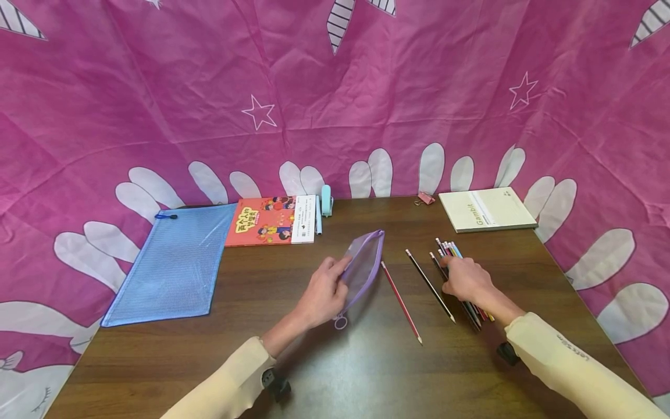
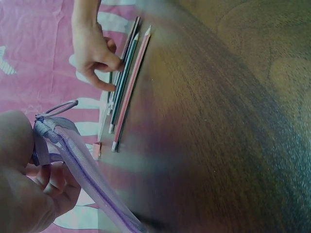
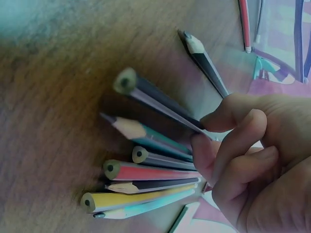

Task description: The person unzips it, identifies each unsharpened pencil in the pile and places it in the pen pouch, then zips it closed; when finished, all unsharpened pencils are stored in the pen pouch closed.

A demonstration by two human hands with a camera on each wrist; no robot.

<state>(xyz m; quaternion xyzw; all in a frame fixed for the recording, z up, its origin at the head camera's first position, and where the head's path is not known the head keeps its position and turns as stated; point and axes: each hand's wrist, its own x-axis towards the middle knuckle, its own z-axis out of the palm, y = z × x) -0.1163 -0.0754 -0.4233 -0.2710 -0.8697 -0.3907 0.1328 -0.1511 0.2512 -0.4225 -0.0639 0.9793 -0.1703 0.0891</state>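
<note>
My left hand [image 1: 320, 295] grips a pale purple mesh zip pouch [image 1: 364, 269] along one side, raised over the table and tilted, its ring pull hanging at the near end. In the left wrist view, the fingers curl at the pouch's zip end. To the right, my right hand [image 1: 469, 283] is over a bunch of pencils [image 1: 454, 249]. Thumb and finger pinch a dark pencil [image 3: 163, 103] with an unsharpened end, shown in the right wrist view. Below it lie several others, among them a yellow pencil [image 3: 121, 200]. Between the hands lie a red pencil [image 1: 402, 304] and a black pencil [image 1: 430, 285].
A blue mesh zip bag [image 1: 170, 265] lies at the left, against a red book [image 1: 262, 221]. Beside the book stands a light blue stapler [image 1: 327, 201]. Along the back right are a pink binder clip [image 1: 426, 198] and a cream notebook [image 1: 487, 209]. Pink cloth hangs behind the table.
</note>
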